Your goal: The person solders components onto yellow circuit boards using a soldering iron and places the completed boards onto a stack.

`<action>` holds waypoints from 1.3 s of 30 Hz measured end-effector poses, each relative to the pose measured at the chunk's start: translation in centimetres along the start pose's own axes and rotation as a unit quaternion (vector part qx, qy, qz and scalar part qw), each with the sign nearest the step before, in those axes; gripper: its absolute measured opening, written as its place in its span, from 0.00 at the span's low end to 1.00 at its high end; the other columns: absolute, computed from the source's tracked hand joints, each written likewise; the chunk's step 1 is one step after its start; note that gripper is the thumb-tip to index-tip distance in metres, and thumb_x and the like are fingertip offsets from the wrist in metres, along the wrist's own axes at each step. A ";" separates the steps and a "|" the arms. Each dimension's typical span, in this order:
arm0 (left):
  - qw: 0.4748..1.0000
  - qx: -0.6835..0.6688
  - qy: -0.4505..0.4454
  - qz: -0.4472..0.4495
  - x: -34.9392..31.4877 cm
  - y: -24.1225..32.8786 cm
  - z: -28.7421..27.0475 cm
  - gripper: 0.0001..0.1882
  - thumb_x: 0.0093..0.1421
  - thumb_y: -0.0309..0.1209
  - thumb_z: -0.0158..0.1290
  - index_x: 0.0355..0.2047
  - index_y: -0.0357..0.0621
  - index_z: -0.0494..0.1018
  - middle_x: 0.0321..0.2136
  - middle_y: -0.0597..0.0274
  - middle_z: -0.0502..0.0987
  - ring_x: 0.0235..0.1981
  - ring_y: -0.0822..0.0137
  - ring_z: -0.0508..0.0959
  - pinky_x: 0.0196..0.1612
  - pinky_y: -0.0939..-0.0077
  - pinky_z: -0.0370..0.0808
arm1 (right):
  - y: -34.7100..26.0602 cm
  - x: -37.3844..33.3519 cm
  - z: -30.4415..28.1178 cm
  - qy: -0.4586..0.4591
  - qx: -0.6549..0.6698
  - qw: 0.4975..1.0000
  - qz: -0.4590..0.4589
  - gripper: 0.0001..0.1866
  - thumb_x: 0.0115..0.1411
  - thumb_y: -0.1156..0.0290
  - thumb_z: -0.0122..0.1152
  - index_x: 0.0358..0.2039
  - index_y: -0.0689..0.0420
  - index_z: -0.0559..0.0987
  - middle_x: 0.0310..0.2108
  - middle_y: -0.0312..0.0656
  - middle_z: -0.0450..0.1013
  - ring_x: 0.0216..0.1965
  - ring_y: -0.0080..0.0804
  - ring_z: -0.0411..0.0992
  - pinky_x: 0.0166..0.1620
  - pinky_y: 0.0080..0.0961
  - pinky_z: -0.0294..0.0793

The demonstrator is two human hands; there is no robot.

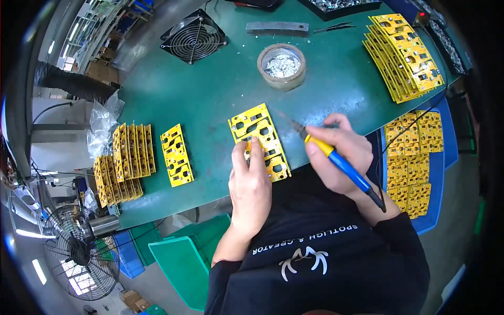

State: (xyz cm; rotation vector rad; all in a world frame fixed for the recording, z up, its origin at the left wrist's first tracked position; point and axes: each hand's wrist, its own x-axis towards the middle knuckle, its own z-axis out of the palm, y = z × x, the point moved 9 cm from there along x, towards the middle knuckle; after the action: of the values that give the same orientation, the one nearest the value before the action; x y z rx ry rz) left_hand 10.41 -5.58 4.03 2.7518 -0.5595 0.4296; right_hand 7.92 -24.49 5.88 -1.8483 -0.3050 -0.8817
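A yellow circuit board panel with rectangular cut-outs lies on the green tabletop in front of me. My left hand rests over its left side, the index and middle fingers pressed down near its middle; whether they also pinch a small part there is hidden. In my right hand is a soldering iron with a blue and yellow handle, gripped like a pen. Its tip points up and left, right of the panel and apart from it. Left of the panel lies another yellow board, untouched.
Upright yellow boards stand in rows at the left and in a stack at the far right. A round bowl holds silvery bits. Behind are a black fan and a metal bar. A blue bin holds boards.
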 end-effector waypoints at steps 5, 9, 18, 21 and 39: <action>0.999 -0.009 0.033 0.011 0.8 -0.5 -0.1 0.17 0.67 0.22 0.58 0.56 0.37 0.78 0.50 0.48 0.77 0.33 0.50 0.85 0.31 0.57 0.83 | 2.0 1.5 -0.4 0.029 -0.070 0.996 0.038 0.15 0.56 0.78 0.74 0.46 0.61 0.87 0.32 0.44 0.84 0.30 0.34 0.82 0.48 0.34 0.77; 0.999 -0.007 0.025 -0.018 2.8 -1.7 0.1 0.14 0.67 0.23 0.59 0.53 0.36 0.79 0.49 0.47 0.78 0.34 0.50 0.85 0.33 0.58 0.83 | 2.1 1.5 0.0 0.017 -0.084 0.995 0.042 0.16 0.56 0.78 0.74 0.46 0.61 0.87 0.32 0.44 0.84 0.29 0.34 0.81 0.48 0.34 0.77; 0.988 -0.108 0.106 -0.040 -0.5 -2.5 -2.5 0.06 0.65 0.18 0.61 0.41 0.33 0.78 0.44 0.48 0.79 0.37 0.54 0.83 0.38 0.65 0.80 | -0.4 -1.9 1.0 -0.050 0.025 0.998 -0.001 0.13 0.50 0.79 0.74 0.39 0.62 0.88 0.24 0.40 0.82 0.21 0.31 0.78 0.46 0.38 0.79; 0.988 -0.121 0.095 -0.020 -1.8 -1.9 -2.9 0.05 0.63 0.18 0.63 0.39 0.35 0.80 0.39 0.51 0.82 0.37 0.54 0.84 0.40 0.66 0.81 | -1.5 -2.3 1.2 -0.061 0.037 0.997 -0.016 0.13 0.48 0.80 0.73 0.37 0.62 0.87 0.21 0.37 0.79 0.18 0.30 0.75 0.45 0.39 0.79; 0.987 -0.100 0.124 0.024 -2.9 -0.7 -1.6 0.11 0.61 0.18 0.65 0.44 0.36 0.82 0.45 0.54 0.81 0.32 0.58 0.85 0.32 0.68 0.81 | -2.7 -2.6 2.4 -0.086 0.046 0.995 -0.037 0.14 0.45 0.81 0.73 0.35 0.60 0.86 0.19 0.36 0.77 0.16 0.30 0.73 0.45 0.40 0.79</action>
State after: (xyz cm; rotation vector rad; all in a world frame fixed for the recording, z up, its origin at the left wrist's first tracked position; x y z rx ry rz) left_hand 7.80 -3.47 4.38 2.4515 -0.5724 0.6776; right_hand 5.65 -20.76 5.45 -1.8394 -0.5162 -0.7469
